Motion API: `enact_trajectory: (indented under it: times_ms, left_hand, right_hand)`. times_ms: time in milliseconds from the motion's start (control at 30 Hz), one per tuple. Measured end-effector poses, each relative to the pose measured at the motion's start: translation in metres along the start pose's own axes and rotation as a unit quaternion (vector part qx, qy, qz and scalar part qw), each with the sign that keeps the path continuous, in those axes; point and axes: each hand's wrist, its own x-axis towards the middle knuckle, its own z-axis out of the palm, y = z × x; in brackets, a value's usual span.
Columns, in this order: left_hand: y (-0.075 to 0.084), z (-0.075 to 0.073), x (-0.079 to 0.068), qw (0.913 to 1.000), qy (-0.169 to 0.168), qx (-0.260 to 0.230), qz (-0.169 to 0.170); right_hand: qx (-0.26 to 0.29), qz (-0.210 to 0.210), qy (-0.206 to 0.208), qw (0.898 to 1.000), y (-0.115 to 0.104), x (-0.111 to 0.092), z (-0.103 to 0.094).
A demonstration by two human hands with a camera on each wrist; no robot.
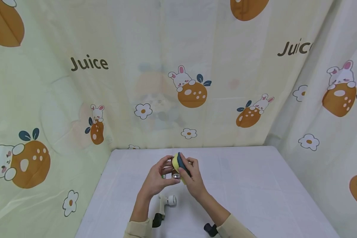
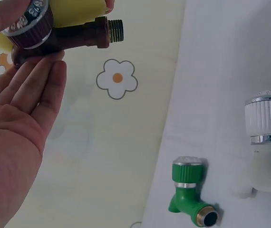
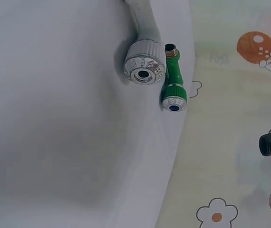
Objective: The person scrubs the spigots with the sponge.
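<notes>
My left hand (image 1: 154,180) holds a dark red tap (image 2: 73,38) between thumb and fingers, above the table. Its ribbed knob with a silvery cap and its threaded end show in the left wrist view. In my right hand (image 1: 194,181) is a yellow sponge with a dark blue layer (image 1: 179,162), gripped from the right, its yellow side against or close beside the tap. The hands hide much of the tap in the head view. At the right wrist view's edge, only the tap's threaded end (image 3: 270,144) and parts of the hands appear.
A white tap with a black end (image 1: 163,206) lies on the white-covered table (image 1: 256,195) near my left forearm. Beyond the hands stands a small green tap (image 2: 188,173). A black piece (image 1: 210,229) shows by my right sleeve. Printed curtains (image 1: 122,99) enclose the table.
</notes>
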Motion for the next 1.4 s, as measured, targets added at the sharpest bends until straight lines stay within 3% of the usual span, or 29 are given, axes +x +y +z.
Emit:
enact_trajectory:
  times_ms: [200,367,500,867,1200,1400]
  left_hand:
    - [-0.004,0.002,0.0,0.9996,-0.018,-0.019,0.004]
    - [-0.002,0.005,0.001,0.9994,-0.012,-0.02,0.026]
    - [0.007,0.007,-0.001,0.9994,-0.005,-0.007,0.032]
    - [0.022,0.006,-0.006,0.9997,-0.008,0.003,0.024]
    - [-0.001,0.005,0.0,0.9997,0.015,-0.002,0.021]
    - [0.001,0.005,0.001,0.9997,0.016,-0.013,0.016]
  right_hand:
    - [-0.011,0.009,-0.009,1.0,0.002,0.001,0.001]
    - [-0.013,0.017,0.0,1.0,-0.016,0.0,-0.002]
    - [-0.007,0.033,0.008,0.999,-0.028,0.001,-0.003]
    - [-0.022,0.098,0.009,0.995,0.005,0.009,0.001]
    - [-0.049,0.121,0.027,0.991,0.008,0.009,-0.003]
    - [-0.081,0.136,0.026,0.987,0.019,0.007,-0.007]
